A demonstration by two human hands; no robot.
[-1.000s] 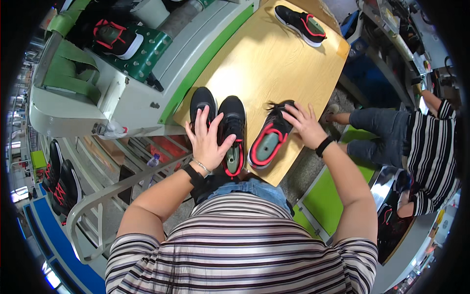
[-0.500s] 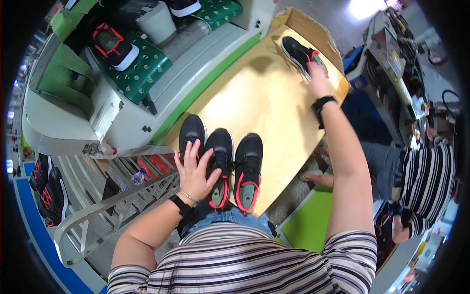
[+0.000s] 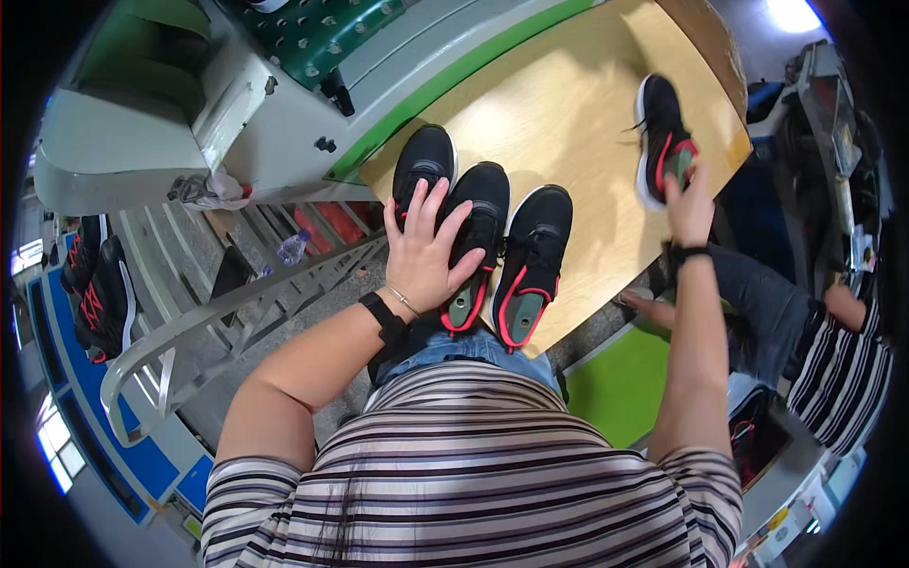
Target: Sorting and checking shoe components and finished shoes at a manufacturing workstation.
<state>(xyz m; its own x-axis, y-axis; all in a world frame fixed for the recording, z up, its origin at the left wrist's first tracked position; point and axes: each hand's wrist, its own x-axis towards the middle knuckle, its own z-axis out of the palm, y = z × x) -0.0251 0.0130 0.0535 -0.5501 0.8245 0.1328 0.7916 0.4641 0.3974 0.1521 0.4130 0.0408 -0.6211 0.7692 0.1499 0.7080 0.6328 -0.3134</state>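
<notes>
Three black sneakers with red collar linings stand side by side at the near end of a pale wooden table. Over the leftmost sneaker and the middle sneaker lies my left hand, fingers spread, covering part of both. The third sneaker is just right of them, untouched; its grey-green insert shows in the opening. At the far right of the table, my right hand is closed on the heel of another black sneaker, toe pointing away and its light sole facing left.
A light grey machine with a green studded belt borders the table's far left. Metal rails run below it. More shoes lie at the left on a blue surface. Another person's striped shirt shows at right.
My right hand has drawn its sneaker nearer and turned it more upright in the view. My left hand stays on the sneakers. The whole view has shifted.
</notes>
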